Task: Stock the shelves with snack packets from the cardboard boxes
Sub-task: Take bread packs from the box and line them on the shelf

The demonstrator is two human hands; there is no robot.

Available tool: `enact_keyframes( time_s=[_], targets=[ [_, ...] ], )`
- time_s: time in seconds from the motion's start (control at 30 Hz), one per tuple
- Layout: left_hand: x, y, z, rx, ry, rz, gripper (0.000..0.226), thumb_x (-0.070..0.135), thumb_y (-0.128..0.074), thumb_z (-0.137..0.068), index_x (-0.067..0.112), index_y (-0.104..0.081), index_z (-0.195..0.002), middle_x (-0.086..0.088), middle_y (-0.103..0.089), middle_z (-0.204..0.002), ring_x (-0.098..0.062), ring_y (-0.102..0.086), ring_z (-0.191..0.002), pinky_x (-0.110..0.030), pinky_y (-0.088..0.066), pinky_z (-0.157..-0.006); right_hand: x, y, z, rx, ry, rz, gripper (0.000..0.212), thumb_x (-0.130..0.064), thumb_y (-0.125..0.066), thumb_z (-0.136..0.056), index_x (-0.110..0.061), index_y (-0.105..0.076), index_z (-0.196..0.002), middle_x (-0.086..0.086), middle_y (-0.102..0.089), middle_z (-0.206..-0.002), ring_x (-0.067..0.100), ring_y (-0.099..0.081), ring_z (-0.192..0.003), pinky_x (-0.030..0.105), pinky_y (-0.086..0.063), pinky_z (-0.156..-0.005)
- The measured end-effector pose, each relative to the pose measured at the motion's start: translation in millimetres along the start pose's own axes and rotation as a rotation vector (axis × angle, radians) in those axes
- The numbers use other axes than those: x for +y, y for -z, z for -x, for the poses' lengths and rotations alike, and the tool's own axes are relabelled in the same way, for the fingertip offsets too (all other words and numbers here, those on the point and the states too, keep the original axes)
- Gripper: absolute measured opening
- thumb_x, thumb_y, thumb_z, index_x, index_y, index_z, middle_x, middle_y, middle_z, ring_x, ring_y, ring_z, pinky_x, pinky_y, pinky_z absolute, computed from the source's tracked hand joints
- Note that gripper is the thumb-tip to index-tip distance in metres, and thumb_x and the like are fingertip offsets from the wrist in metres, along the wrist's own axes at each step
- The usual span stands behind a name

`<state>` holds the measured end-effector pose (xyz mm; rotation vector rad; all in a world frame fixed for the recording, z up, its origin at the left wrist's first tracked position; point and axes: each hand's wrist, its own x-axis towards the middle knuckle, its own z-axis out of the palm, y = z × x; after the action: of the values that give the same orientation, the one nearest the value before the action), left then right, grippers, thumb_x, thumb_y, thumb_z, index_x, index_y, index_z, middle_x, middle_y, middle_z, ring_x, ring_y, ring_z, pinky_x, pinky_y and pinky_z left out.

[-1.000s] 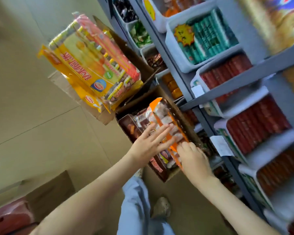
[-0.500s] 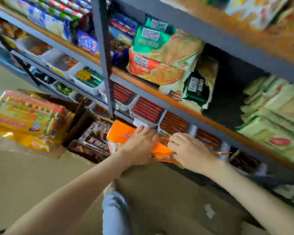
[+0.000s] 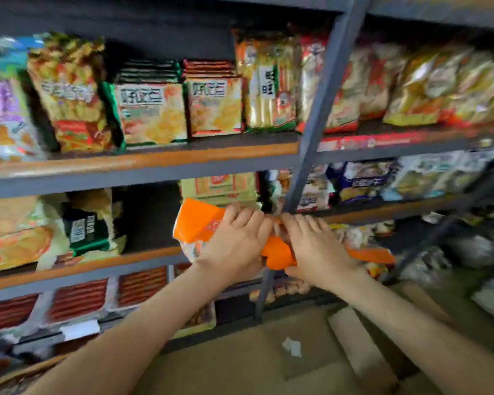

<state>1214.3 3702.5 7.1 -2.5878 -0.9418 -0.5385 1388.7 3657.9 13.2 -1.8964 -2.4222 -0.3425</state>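
Inspector: Location of the orange packet [image 3: 197, 223]?
Assessor: In front of the middle shelf [image 3: 143, 259], long axis left to right. Left hand [image 3: 237, 240] and right hand [image 3: 317, 246] are side by side, both clamped on it.
Inspector: Open slot?
Assessor: Dark gap [image 3: 151, 218], ahead and to the left. The left hand is nearer.

Tan floor [image 3: 226, 366]; small crumpled white paper scrap [image 3: 292, 346] lying on it.

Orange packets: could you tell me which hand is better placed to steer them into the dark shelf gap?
Probably left: the left hand holds the orange packets beside the gap; the right hand holds their far end.
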Motion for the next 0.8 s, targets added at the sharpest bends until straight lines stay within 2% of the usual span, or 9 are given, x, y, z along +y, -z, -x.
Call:
enact_keyframes(
  time_s=[0.1, 0.17, 0.23, 0.33, 0.43, 0.5, 0.63, 0.73, 0.8],
  targets=[
    [22, 15, -66, 0.05, -0.143, -0.094, 0.063, 0.04, -0.073, -0.056, 0.005, -0.063, -0.106, -0.011, -0.064, -0.094, -0.032, -0.06, -0.087, -0.04, -0.033, -0.085, 56, 21, 15, 0.179, -0.138, 0.028, 0.087, -0.042, -0.087, -0.046, -0.005, -0.055, -0.118, 0.011, -0.063, -0.104, 0.033, -0.064, -0.095, 0.042, -0.051, -0.081],
    [37, 23, -104, 0.108, -0.161, -0.142, 0.084, 0.055, -0.079, -0.05, 0.004, -0.062, -0.114, -0.012, -0.064, -0.101, -0.032, -0.06, -0.092, -0.041, -0.032, -0.09, 97, 38, 28, 0.239, -0.19, 0.115, 0.085, -0.047, -0.086, -0.051, -0.004, -0.057, -0.118, 0.01, -0.065, -0.104, 0.031, -0.064, -0.095, 0.041, -0.05, -0.084],
    [58, 32, -137, 0.122, -0.159, -0.134, 0.093, 0.067, -0.076, -0.052, 0.006, -0.059, -0.12, -0.014, -0.063, -0.105, -0.033, -0.058, -0.098, -0.046, -0.031, -0.097, 135, 59, 43, 0.286, -0.192, 0.249, 0.084, -0.05, -0.085, -0.053, -0.006, -0.058, -0.119, 0.008, -0.066, -0.105, 0.028, -0.064, -0.095, 0.038, -0.045, -0.088],
    [99, 41, -175, 0.093, -0.234, -0.099, 0.082, 0.068, -0.066, -0.064, 0.01, -0.053, -0.121, -0.008, -0.063, -0.107, -0.03, -0.059, -0.099, -0.046, -0.036, -0.097, 183, 86, 74, 0.319, -0.157, 0.336, 0.08, -0.047, -0.084, -0.051, -0.006, -0.061, -0.115, 0.007, -0.066, -0.102, 0.025, -0.065, -0.092, 0.035, -0.051, -0.082],
    [145, 47, -212, 0.164, -0.266, -0.054, 0.077, 0.072, -0.069, -0.055, 0.011, -0.059, -0.102, -0.005, -0.065, -0.09, -0.027, -0.061, -0.082, -0.039, -0.043, -0.079, 230, 101, 109, 0.29, -0.189, 0.39, 0.087, -0.055, -0.083, -0.052, -0.006, -0.058, -0.119, 0.007, -0.065, -0.105, 0.025, -0.065, -0.095, 0.035, -0.051, -0.082],
    [176, 48, -242, 0.227, -0.291, -0.029, 0.076, 0.07, -0.071, -0.049, 0.011, -0.061, -0.096, -0.004, -0.063, -0.082, -0.026, -0.06, -0.076, -0.038, -0.04, -0.075, 267, 110, 134, 0.276, -0.225, 0.427, 0.09, -0.055, -0.084, -0.05, -0.006, -0.056, -0.121, 0.008, -0.064, -0.108, 0.027, -0.064, -0.097, 0.037, -0.046, -0.087],
    [245, 58, -305, 0.447, -0.325, -0.029, 0.08, 0.065, -0.076, -0.046, 0.007, -0.063, -0.1, -0.007, -0.062, -0.083, -0.028, -0.059, -0.076, -0.037, -0.03, -0.076, 344, 137, 176, 0.346, -0.3, 0.527, 0.101, -0.047, -0.091, -0.039, -0.004, -0.053, -0.122, 0.012, -0.064, -0.109, 0.03, -0.063, -0.097, 0.035, -0.032, -0.088],
    [291, 71, -355, 0.659, -0.334, -0.07, 0.085, 0.063, -0.075, -0.056, 0.002, -0.057, -0.113, -0.011, -0.064, -0.096, -0.03, -0.059, -0.087, -0.04, -0.034, -0.087, 403, 162, 203, 0.464, -0.32, 0.58, 0.105, -0.043, -0.092, -0.04, -0.003, -0.046, -0.125, 0.015, -0.063, -0.111, 0.032, -0.061, -0.098, 0.037, -0.031, -0.088],
    [311, 80, -384, 0.788, -0.329, -0.177, 0.082, 0.056, -0.073, -0.064, 0.003, -0.051, -0.122, -0.012, -0.063, -0.108, -0.029, -0.057, -0.096, -0.04, -0.033, -0.095, 440, 178, 214, 0.572, -0.338, 0.606, 0.102, -0.038, -0.093, -0.041, -0.001, -0.045, -0.123, 0.018, -0.062, -0.11, 0.034, -0.06, -0.096, 0.039, -0.03, -0.088]
  ],
)
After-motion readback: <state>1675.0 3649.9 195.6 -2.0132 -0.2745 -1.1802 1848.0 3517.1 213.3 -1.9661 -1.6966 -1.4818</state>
